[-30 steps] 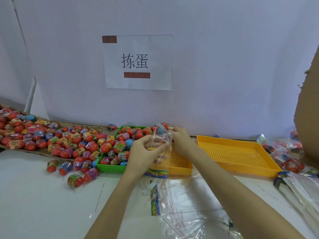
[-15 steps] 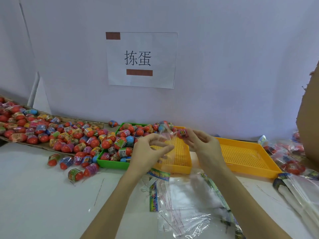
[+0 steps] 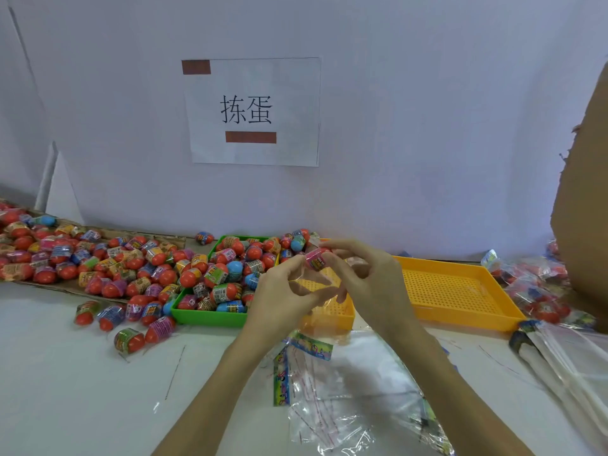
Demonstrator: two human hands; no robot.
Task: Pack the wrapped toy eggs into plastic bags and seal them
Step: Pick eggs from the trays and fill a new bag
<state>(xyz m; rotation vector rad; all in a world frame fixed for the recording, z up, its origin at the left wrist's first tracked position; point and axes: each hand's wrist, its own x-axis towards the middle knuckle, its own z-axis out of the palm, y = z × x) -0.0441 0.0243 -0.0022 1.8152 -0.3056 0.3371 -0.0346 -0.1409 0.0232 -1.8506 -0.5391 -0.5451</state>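
My right hand [image 3: 363, 278] pinches a pink-wrapped toy egg [image 3: 316, 258] between thumb and fingers, just above a small clear plastic bag [image 3: 324, 292]. My left hand [image 3: 284, 291] grips that bag at its mouth, fingers curled round the film. Both hands meet over a small yellow tray [image 3: 332, 315]. A green tray [image 3: 205, 314] heaped with wrapped eggs sits just left of my hands. More wrapped eggs [image 3: 98, 261] spread over cardboard on the left.
A larger yellow perforated tray [image 3: 457, 291] lies to the right. Loose clear bags with coloured headers [image 3: 339, 383] lie on the white table in front of me. Filled bags [image 3: 539, 284] pile at the far right beside a brown cardboard wall [image 3: 585, 192].
My right hand drew back from the egg pile with a pink egg and brought it to the bag's mouth. My left hand kept its hold on the bag.
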